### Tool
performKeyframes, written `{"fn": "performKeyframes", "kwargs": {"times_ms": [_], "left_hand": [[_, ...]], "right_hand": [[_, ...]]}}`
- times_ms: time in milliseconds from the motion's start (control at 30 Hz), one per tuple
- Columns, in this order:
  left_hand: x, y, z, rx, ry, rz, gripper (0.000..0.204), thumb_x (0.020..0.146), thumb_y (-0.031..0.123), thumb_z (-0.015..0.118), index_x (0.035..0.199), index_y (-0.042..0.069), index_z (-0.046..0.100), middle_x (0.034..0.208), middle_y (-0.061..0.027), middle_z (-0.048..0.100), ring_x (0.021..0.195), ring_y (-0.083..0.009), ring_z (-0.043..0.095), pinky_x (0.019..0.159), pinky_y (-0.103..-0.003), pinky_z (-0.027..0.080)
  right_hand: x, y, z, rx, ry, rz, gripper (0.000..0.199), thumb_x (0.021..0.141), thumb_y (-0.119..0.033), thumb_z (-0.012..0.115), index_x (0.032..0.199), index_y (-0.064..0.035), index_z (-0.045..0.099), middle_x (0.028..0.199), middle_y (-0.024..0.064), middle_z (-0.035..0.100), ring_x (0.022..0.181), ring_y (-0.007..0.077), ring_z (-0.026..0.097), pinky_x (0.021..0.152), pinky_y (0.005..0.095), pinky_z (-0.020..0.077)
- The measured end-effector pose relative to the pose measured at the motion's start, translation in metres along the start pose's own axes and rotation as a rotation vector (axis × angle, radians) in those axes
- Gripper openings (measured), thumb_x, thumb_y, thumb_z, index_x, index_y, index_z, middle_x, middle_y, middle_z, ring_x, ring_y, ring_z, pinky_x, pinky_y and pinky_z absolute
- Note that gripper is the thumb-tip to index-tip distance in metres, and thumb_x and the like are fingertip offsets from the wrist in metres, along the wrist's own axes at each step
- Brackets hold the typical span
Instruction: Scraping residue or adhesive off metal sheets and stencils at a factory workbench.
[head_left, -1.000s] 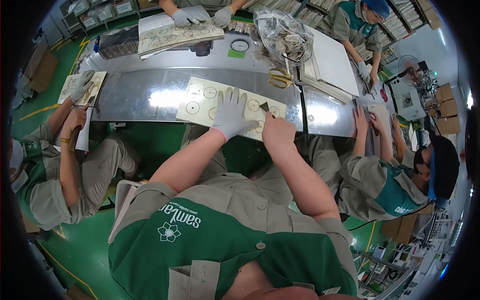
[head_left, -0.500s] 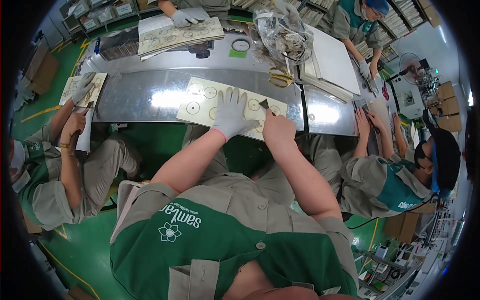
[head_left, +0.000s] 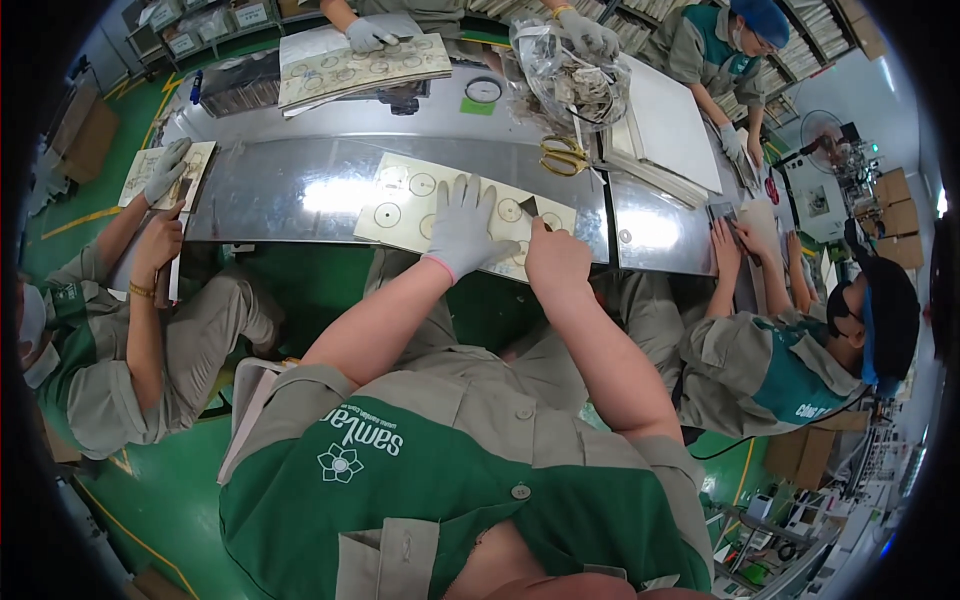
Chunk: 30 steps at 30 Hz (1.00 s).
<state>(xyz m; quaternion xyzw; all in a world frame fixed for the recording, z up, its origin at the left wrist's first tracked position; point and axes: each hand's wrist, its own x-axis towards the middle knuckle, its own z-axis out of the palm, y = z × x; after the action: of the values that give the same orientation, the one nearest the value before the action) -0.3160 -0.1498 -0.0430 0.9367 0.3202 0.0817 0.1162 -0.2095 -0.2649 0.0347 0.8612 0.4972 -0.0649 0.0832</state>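
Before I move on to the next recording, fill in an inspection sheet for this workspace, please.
Surface: shiny metal table, bright reflections, a seam right of the board.
Work things: the board is pale, printed with circles; a flat-bladed tool is at its right part.
Clutter: gold-handled scissors, clear plastic bag of scraps, stacked white sheets.
Left grip: gloved left hand, flat on the board, fingers spread.
Right grip: bare right hand, closed around the tool's handle.
Cables: thin dark cord near the right-hand co-worker; none seen at the board.
Surroundings: green floor, another co-worker at left, others across the table.
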Motion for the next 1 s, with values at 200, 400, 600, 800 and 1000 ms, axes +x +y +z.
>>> {"fn": "performKeyframes", "kwargs": {"times_ms": [200,400,600,800,1000], "left_hand": [[0.003,0.000,0.002,-0.032,0.025,0.017,0.105,0.075,0.072,0.065,0.150,0.003,0.039,0.156,-0.0262,0.031,0.147,-0.0422,0.023,0.121,-0.058,0.009],[0.001,0.001,0.001,-0.035,0.023,0.015,0.105,0.074,0.072,0.066,0.149,0.003,0.040,0.156,-0.0265,0.031,0.147,-0.0424,0.024,0.120,-0.058,0.009],[0.000,-0.001,-0.001,-0.027,-0.002,0.002,0.106,0.075,0.073,0.064,0.150,0.003,0.040,0.157,-0.0256,0.030,0.148,-0.0416,0.022,0.121,-0.058,0.009],[0.002,0.001,-0.002,-0.008,-0.003,0.014,0.107,0.075,0.076,0.062,0.151,0.003,0.039,0.157,-0.0251,0.030,0.148,-0.0409,0.023,0.120,-0.058,0.009],[-0.001,0.000,-0.002,-0.007,-0.002,0.016,0.107,0.076,0.075,0.062,0.151,0.003,0.039,0.157,-0.0261,0.030,0.148,-0.0412,0.022,0.121,-0.058,0.008]], "right_hand": [[0.001,0.005,0.007,0.025,0.025,0.016,0.031,0.093,-0.013,0.051,0.121,-0.0029,0.058,0.094,0.0199,0.068,0.084,0.0364,0.071,0.071,0.0471,0.0569],[-0.004,0.005,0.010,-0.005,0.010,0.019,0.036,0.094,-0.013,0.050,0.128,-0.0033,0.056,0.094,0.0204,0.067,0.084,0.0360,0.071,0.069,0.0467,0.0566],[-0.003,0.011,0.006,-0.010,0.041,-0.063,0.042,0.094,-0.013,0.050,0.135,-0.0066,0.054,0.094,0.0193,0.068,0.080,0.0356,0.071,0.068,0.0452,0.0559],[-0.010,0.009,0.011,-0.052,0.047,0.002,0.044,0.094,-0.013,0.048,0.138,-0.0085,0.054,0.091,0.0191,0.068,0.081,0.0344,0.071,0.068,0.0445,0.0563],[-0.010,0.016,0.006,-0.009,0.010,-0.017,0.036,0.095,-0.016,0.050,0.129,-0.0110,0.059,0.086,0.0177,0.070,0.080,0.0354,0.071,0.069,0.0475,0.0550]]}}
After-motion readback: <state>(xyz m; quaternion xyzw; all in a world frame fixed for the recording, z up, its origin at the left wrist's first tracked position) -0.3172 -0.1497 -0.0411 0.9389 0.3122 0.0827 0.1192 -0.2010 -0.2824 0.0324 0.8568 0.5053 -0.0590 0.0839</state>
